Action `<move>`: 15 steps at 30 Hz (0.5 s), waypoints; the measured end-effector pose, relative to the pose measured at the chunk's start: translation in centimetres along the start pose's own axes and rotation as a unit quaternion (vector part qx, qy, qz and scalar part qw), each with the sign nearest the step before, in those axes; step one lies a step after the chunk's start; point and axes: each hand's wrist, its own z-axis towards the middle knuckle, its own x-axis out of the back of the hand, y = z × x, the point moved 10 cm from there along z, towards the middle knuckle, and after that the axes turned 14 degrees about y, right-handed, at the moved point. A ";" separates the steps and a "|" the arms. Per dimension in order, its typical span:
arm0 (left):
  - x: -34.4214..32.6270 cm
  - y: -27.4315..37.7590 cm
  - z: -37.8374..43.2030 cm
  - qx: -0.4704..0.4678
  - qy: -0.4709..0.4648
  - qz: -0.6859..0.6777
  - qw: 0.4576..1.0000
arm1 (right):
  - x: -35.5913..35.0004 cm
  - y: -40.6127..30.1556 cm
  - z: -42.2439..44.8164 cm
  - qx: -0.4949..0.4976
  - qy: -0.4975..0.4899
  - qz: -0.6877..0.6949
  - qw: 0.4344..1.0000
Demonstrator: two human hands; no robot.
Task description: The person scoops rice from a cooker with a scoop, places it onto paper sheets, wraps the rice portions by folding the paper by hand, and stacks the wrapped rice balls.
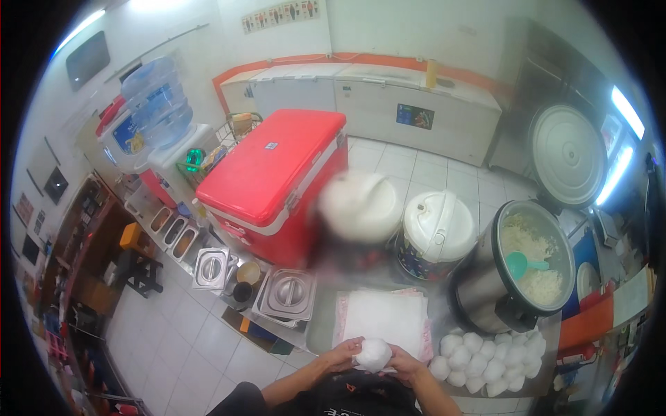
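Between my left hand and my right hand is a round white paper-wrapped bundle, close to my body. Both hands hold it from the sides. Just beyond lies a stack of white paper sheets on pink-patterned sheets. To the right, several similar white bundles are piled on the metal table. Behind them stands a large open steel rice cooker with white rice and a green scoop inside. Its round lid stands raised behind it.
A big red cooler box stands beyond the table's left part. White-lidded containers are beside it, one blurred. Lidded steel pans line the left side. Chest freezers stand along the far wall; a water dispenser is at left.
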 end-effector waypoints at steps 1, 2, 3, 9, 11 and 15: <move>0.5 0.1 1.0 -0.007 0.062 -0.029 0.998 | -0.3 -0.4 0.5 -0.001 0.003 0.006 1.000; 1.4 0.2 1.4 -0.011 0.124 -0.057 0.991 | 0.6 -0.9 1.0 0.020 0.059 -0.003 0.998; 2.7 0.1 2.4 0.003 0.124 -0.058 0.991 | 1.7 -1.2 1.2 0.036 0.119 -0.011 0.992; 6.3 5.4 4.0 -0.102 0.199 0.283 0.933 | 4.8 -6.9 -0.8 0.120 0.305 -0.294 0.898; 1.8 7.1 3.7 -0.141 0.170 0.359 0.907 | 1.4 -11.5 -4.4 0.121 0.321 -0.431 0.834; -7.4 7.7 2.4 -0.285 0.108 0.579 0.757 | 2.1 -9.0 -7.2 0.249 0.352 -0.398 0.810</move>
